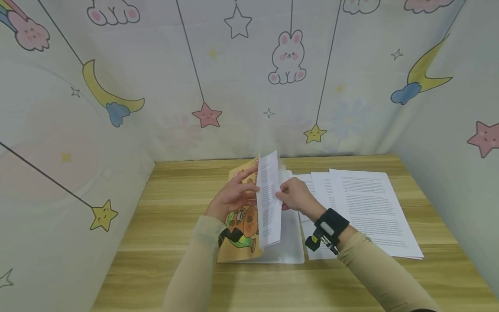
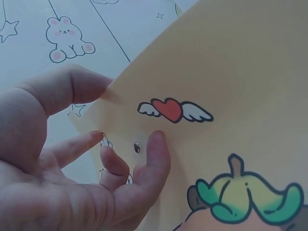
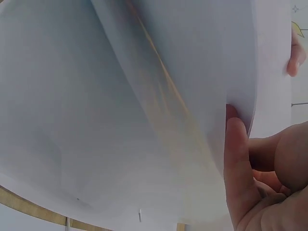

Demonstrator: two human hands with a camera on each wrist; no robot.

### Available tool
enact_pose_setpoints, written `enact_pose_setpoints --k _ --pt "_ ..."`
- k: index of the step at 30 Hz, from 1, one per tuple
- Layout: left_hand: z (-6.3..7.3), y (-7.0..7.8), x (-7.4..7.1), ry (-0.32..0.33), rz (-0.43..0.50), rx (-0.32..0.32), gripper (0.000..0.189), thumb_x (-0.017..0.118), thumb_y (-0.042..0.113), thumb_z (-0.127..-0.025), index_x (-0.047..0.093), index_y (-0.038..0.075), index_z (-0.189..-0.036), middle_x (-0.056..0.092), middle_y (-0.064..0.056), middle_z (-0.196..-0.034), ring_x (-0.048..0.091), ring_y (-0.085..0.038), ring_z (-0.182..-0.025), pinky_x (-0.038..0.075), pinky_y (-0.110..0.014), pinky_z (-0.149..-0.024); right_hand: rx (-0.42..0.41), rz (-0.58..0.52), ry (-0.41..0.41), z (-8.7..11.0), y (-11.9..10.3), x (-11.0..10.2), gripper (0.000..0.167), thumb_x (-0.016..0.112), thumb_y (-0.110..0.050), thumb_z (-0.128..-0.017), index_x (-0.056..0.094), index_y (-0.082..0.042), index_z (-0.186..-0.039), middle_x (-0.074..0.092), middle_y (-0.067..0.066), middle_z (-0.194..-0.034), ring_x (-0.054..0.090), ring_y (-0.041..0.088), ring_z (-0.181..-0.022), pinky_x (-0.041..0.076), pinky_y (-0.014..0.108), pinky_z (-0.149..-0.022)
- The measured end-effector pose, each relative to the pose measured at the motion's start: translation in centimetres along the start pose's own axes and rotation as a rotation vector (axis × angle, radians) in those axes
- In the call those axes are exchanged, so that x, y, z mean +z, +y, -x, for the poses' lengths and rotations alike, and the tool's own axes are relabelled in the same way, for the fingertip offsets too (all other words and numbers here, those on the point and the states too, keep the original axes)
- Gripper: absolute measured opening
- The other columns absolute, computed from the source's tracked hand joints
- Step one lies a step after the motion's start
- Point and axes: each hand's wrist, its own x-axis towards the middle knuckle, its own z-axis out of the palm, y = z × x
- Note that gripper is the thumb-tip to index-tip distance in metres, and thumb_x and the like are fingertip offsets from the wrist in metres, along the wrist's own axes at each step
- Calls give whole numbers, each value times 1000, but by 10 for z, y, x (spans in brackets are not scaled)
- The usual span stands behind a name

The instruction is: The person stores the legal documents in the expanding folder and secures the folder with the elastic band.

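A folder with an orange cartoon cover (image 1: 238, 253) lies open on the table, its cover tilted up and its whitish translucent pages (image 1: 291, 242) to the right. Several printed sheets (image 1: 269, 208) stand upright and slightly curved over it. My right hand (image 1: 296, 196) pinches their right edge between thumb and fingers; the right wrist view shows the sheets (image 3: 207, 57) bending away from the grip. My left hand (image 1: 238, 195) touches the raised cover with loosely spread fingers, fingertips near the sheets' left edge. In the left wrist view, the cover (image 2: 231, 62) shows a winged heart.
Loose printed sheets (image 1: 366, 203) overlap in a stack to the right of the folder, beneath the right forearm. The wood-grain table (image 1: 171, 203) meets a patterned cloth wall (image 1: 241, 86) at the back, with similar walls at left and right.
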Motion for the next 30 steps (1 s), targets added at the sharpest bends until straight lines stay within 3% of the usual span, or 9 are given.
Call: enact_pose_setpoints --k 8,16,30 --pt "1 -2 -1 16 13 -5 85 62 -5 -94 31 27 -167 37 -24 -159 60 -47 -120 57 -48 -86 17 37 -11 1 1 -6 20 69 -17 -101 76 2 -102 73 7 -76 71 17 -63 56 27 -59" --pt "0 -3 -2 19 10 3 85 62 -5 -94 31 28 -167 37 -25 -158 62 -47 -119 58 -48 -85 16 -6 -5 5 2 -15 20 71 -16 -100 74 2 -105 73 8 -76 71 17 -64 58 26 -60" --pt "-1 -3 -2 25 17 4 85 62 -5 -95 30 28 -167 39 -27 -156 61 -47 -120 56 -47 -85 -24 -28 52 8 27 -33 27 68 -26 -102 73 -3 -114 75 12 -94 73 32 -86 59 31 -72"
